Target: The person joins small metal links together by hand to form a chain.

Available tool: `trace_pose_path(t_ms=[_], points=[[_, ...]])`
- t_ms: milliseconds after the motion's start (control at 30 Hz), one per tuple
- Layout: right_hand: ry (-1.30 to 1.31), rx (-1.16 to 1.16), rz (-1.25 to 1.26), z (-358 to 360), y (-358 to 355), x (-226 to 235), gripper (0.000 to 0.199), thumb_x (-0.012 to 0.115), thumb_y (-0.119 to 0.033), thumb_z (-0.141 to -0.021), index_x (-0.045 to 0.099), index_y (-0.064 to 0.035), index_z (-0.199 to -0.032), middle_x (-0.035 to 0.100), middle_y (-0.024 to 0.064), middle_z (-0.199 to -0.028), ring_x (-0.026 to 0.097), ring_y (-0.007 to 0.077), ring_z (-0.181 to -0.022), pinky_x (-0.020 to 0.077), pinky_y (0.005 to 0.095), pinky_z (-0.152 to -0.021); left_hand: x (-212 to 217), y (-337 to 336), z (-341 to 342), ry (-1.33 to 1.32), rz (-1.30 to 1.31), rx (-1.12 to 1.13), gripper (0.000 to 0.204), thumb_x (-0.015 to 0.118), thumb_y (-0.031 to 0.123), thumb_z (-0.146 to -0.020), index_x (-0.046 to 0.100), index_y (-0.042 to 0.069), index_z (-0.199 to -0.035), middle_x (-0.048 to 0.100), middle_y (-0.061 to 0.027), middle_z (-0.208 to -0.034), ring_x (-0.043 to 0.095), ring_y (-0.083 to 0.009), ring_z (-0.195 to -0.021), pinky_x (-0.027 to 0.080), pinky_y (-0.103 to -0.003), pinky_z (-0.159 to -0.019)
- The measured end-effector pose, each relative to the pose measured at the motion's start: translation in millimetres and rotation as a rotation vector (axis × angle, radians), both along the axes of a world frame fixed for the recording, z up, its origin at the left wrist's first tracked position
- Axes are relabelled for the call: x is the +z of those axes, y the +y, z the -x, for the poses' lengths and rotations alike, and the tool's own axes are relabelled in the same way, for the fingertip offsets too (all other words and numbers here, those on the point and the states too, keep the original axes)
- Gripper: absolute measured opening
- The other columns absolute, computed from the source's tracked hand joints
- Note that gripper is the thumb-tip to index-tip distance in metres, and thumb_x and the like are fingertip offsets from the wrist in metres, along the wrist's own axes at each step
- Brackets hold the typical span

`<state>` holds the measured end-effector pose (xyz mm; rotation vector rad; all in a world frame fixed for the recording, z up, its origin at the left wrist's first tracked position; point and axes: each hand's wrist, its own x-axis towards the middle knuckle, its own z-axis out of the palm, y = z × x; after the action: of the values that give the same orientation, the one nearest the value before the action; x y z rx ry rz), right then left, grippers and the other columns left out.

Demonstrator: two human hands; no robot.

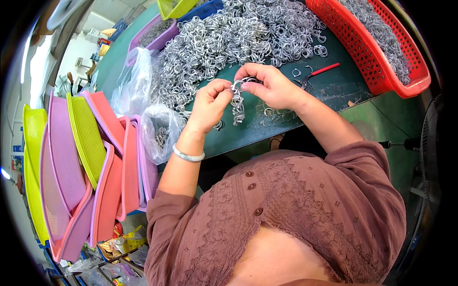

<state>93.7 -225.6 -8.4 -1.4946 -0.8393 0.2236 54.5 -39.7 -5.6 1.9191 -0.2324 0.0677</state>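
Observation:
My left hand (210, 104) and my right hand (268, 86) meet over the near edge of a dark green table (334, 88). Between them they pinch a short chain of linked silver metal rings (237, 102); its lower end hangs down toward the table. Each hand grips the top of the chain with thumb and fingers. A silver bracelet sits on my left wrist. Just beyond the hands lies a big heap of loose silver rings (229, 43).
Red-handled pliers (315, 74) lie right of my right hand. A red basket (377, 47) of rings stands at the far right. Clear plastic bags (160, 128) holding rings sit to the left. Stacked pink, purple and yellow trays (81, 162) lean at far left.

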Motion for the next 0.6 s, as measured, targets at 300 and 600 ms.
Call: trace_pose_path(t_ms=[300,600], points=[[0.042,0.19,-0.123,-12,-1,-5,0.014,0.051,-0.004,-0.081,0.052,0.0009,-0.095,0.053,0.0018,-0.091,0.049,0.0086,-0.086,0.0398,0.0232,-0.078,12,8,-3,0.56,0.631,-0.257,0.012,0.049,0.011,-0.081,0.057,0.001,-0.081,0.057,-0.0031,-0.076,0.055,-0.0121,-0.071,0.045,-0.028,-0.071],[0.297,0.243,-0.254,-11,4,-16,0.015,0.053,-0.006,-0.081,0.057,-0.0009,-0.095,0.058,0.0008,-0.085,0.051,0.0063,-0.077,0.0416,0.0207,-0.07,6,9,-3,0.595,0.698,-0.281,0.019,0.047,0.011,-0.083,0.053,-0.002,-0.094,0.058,-0.0082,-0.085,0.056,-0.0161,-0.072,0.047,-0.031,-0.071]])
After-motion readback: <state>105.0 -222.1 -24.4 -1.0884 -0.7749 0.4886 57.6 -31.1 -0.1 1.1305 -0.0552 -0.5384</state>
